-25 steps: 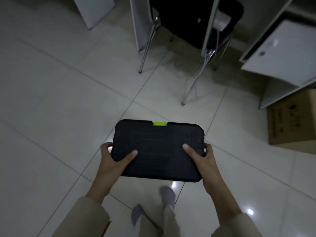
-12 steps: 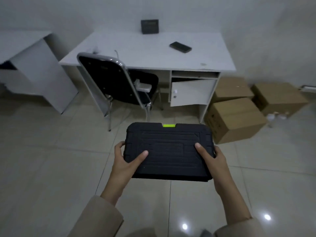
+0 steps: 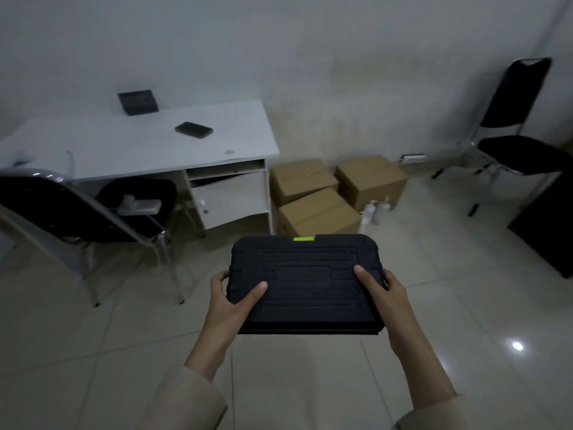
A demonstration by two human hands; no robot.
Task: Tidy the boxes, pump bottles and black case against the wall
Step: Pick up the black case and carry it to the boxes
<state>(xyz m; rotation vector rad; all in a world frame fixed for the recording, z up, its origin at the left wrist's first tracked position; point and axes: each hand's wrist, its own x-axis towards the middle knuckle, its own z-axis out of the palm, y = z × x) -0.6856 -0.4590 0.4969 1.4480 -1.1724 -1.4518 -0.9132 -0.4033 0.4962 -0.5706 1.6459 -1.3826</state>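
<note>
between my left hand (image 3: 229,305) and right hand (image 3: 387,297), both gripping the ribbed black plastic case (image 3: 305,282); carrying step, next set it by the brown cardboard boxes (image 3: 319,212) at twelve o'clock.

Sparse office: white desk (image 3: 139,144), folding chairs (image 3: 514,119), tiled floor (image 3: 465,305).

Black case (image 3: 305,282) at frame centre – ribbed line pattern on lid, lime-green latch (image 3: 304,239) on far edge. Three cardboard boxes (image 3: 316,212) right of centre, plain brown. Two pump bottles (image 3: 375,209) beside them – white. Desk (image 3: 148,144) at left white; chair (image 3: 514,119) at upper right black, chrome frame. Floor tiles (image 3: 93,352) pale beige, glossy. Sleeves (image 3: 186,401) beige.
</note>
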